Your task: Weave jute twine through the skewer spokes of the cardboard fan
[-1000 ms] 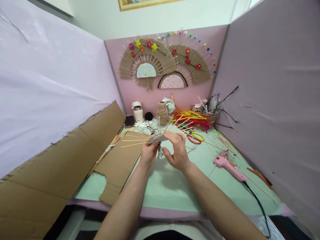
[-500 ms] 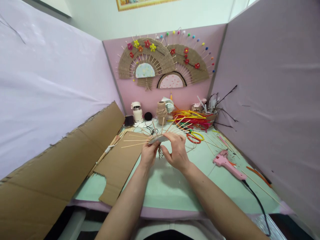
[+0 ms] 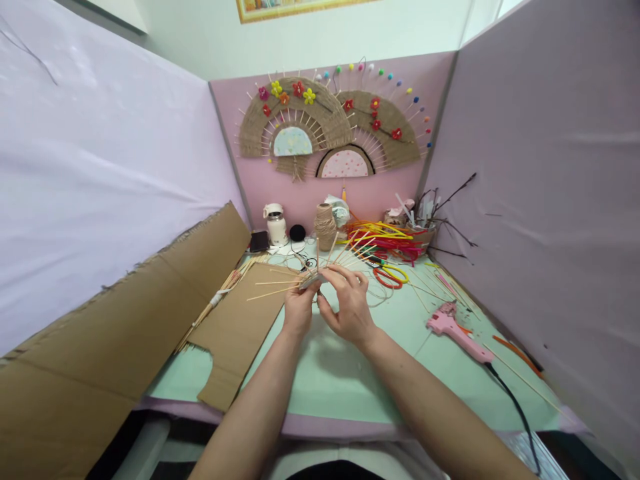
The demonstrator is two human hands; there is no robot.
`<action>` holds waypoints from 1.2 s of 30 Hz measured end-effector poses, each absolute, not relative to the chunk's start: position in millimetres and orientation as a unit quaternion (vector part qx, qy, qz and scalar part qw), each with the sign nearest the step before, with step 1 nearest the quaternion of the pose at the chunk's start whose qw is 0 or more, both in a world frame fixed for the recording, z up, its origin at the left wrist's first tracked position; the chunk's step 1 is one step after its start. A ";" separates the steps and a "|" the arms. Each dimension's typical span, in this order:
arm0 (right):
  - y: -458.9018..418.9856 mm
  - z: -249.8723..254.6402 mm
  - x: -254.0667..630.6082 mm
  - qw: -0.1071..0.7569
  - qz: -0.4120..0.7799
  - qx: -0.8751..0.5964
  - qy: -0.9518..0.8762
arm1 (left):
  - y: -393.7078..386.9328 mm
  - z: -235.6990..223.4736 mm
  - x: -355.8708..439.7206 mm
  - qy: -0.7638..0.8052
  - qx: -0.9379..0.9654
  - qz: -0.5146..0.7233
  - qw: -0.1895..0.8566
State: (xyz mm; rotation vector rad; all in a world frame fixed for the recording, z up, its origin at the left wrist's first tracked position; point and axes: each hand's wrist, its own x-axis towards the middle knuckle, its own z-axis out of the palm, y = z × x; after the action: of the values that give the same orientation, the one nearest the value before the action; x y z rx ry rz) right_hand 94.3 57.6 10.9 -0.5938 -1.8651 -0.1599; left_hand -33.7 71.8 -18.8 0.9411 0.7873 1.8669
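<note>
As the fan (image 3: 310,282) tips, its left sticks (image 3: 273,293) dip; left hand (image 3: 299,313) pinches the base, right hand (image 3: 352,308) touches it, grip unclear: repositioning, apparently, nothing visibly added.

our left hand (image 3: 299,312) pinches a stick-rayed piece (image 3: 311,281), our right hand (image 3: 350,308) touches it, cardboard (image 3: 243,313) lies left of them, a pink glue gun (image 3: 459,337) right.
</note>
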 end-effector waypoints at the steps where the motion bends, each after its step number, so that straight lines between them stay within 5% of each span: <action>1: 57.9 11.0 94.3 0.553 -0.070 -0.252 -0.791 | 72.0 -19.1 -34.1 0.318 0.380 0.751 0.436; 11: 62.3 10.6 96.2 0.525 -0.095 -0.285 -0.797 | 67.4 -19.0 -31.0 0.320 0.418 0.739 0.419; 18: 58.4 8.0 95.6 0.584 -0.099 -0.257 -0.763 | 68.1 -14.4 -30.2 0.353 0.423 0.744 0.379; 32: 55.7 5.9 88.4 0.488 -0.099 -0.268 -0.825 | 62.6 -12.7 -29.3 0.341 0.393 0.741 0.424; 36: 54.9 8.5 93.1 0.542 -0.086 -0.233 -0.803 | 65.8 -11.7 -32.4 0.338 0.378 0.756 0.415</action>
State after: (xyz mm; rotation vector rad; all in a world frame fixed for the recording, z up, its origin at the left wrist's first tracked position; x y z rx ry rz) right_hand 93.1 54.9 8.5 -0.5537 -1.9071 -0.2044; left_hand -32.4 65.8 -11.7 0.9492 0.8502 1.8988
